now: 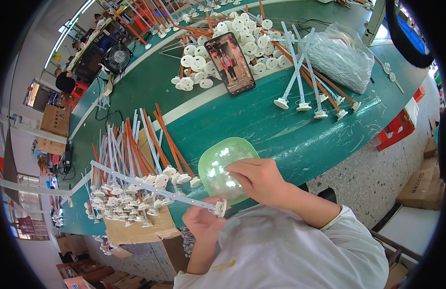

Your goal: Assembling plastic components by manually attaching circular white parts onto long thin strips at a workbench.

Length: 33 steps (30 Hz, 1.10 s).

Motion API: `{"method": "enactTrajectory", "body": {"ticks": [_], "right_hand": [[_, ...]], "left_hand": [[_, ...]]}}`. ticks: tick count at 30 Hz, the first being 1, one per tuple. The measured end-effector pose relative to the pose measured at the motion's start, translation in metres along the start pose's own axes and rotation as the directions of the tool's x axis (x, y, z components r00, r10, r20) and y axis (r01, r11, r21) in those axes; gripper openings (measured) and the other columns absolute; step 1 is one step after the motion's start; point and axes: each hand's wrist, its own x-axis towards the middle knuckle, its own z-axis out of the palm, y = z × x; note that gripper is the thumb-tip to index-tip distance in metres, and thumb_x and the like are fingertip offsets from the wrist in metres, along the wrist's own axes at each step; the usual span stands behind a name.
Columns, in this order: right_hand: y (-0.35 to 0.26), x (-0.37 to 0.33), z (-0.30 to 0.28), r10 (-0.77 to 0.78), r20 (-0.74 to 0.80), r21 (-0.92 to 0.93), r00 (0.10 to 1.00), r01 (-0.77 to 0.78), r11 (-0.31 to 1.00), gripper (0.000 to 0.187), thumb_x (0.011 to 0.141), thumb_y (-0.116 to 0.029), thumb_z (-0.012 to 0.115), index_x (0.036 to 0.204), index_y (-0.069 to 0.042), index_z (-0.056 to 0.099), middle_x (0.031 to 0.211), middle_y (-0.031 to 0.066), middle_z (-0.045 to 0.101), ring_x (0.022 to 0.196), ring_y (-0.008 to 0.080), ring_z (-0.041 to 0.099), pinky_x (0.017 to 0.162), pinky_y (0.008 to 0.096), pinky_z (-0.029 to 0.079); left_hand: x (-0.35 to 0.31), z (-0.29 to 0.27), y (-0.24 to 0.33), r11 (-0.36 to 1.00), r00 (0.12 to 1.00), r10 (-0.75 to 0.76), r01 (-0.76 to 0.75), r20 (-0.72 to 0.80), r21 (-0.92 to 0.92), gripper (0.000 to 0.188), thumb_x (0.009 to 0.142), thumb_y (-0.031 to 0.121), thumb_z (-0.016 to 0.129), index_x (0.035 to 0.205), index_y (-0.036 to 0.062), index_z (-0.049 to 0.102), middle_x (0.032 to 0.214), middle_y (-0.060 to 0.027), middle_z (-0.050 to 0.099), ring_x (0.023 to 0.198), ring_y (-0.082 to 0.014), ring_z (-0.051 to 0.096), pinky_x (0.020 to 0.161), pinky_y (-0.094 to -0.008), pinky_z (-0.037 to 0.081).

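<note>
My left hand (203,222) is closed on the white round base of an LED strip (155,190), whose long pale bar with small yellow dots slants up to the left. Reaching into a light green bowl (204,166), my right hand (261,179) has its fingers bent together over small shiny clear pieces (223,168). Whether the fingertips hold one of those pieces is hidden. Left of the bowl lies a big heap of similar LED strips (131,192), white and orange, their round white bases toward me, partly on a cardboard sheet (131,233).
A phone (231,65) leans on a pile of white round bases (199,62) at the far side. Several finished-looking strips (300,103) and a clear plastic bag (341,58) lie to the right. A red stool (396,130) stands beyond the green table's (280,139) right edge.
</note>
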Motion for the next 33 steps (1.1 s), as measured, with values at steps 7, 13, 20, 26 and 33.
{"method": "enactTrajectory", "body": {"ticks": [7,13,20,26,33], "right_hand": [[-0.001,0.0003,-0.0014,0.012,0.037,0.021,0.999,-0.012,1.0,0.014,0.081,0.001,0.065,0.095,-0.002,0.067,0.082,0.0143,0.068,0.072,0.0311,0.067,0.062,0.0353,0.054],[-0.0006,-0.0011,-0.0014,0.076,0.065,0.038,0.995,-0.079,0.996,0.012,0.081,0.002,0.066,0.092,-0.001,0.062,0.076,0.0137,0.066,0.064,0.0269,0.065,0.055,0.0319,0.05],[-0.0024,0.0052,-0.0046,-0.019,0.04,0.001,0.999,0.019,1.0,0.014,0.081,0.002,0.067,0.091,-0.004,0.061,0.078,0.0124,0.066,0.066,0.024,0.066,0.055,0.0312,0.051],[0.0053,0.0006,0.0001,0.032,0.098,0.025,0.995,-0.035,0.999,0.017,0.079,0.003,0.066,0.094,-0.004,0.062,0.076,0.0107,0.066,0.064,0.0245,0.066,0.055,0.0306,0.051],[0.0037,0.0031,0.0009,-0.084,0.021,0.02,0.996,0.083,0.996,0.019,0.079,0.002,0.067,0.096,-0.005,0.064,0.076,0.0107,0.067,0.063,0.0258,0.066,0.056,0.0319,0.051]], "left_hand": [[-0.0013,-0.0006,0.0008,1.0,1.0,-0.018,0.018,0.009,0.007,0.05,0.078,0.025,0.077,0.112,-0.0081,0.059,0.106,-0.0228,0.067,0.079,-0.0246,0.068,0.076,-0.0371,0.056],[-0.0016,0.0015,0.0017,1.0,1.0,0.005,-0.005,0.003,0.0,0.052,0.077,0.025,0.078,0.111,-0.009,0.059,0.104,-0.0214,0.067,0.081,-0.0251,0.069,0.081,-0.0386,0.056],[-0.0036,0.0022,0.0027,1.0,1.0,-0.014,0.014,-0.005,0.003,0.052,0.077,0.025,0.079,0.11,-0.0097,0.059,0.105,-0.0207,0.066,0.084,-0.0252,0.069,0.083,-0.0398,0.056],[-0.0028,0.0019,0.0013,1.0,1.0,0.001,-0.001,0.018,-0.006,0.052,0.077,0.024,0.079,0.111,-0.01,0.059,0.106,-0.022,0.066,0.087,-0.0252,0.068,0.077,-0.0378,0.058],[-0.0043,0.0009,-0.0014,1.0,1.0,0.0,0.0,0.007,-0.01,0.052,0.077,0.023,0.079,0.112,-0.0104,0.058,0.105,-0.0228,0.066,0.087,-0.0254,0.068,0.076,-0.0382,0.058]]}}
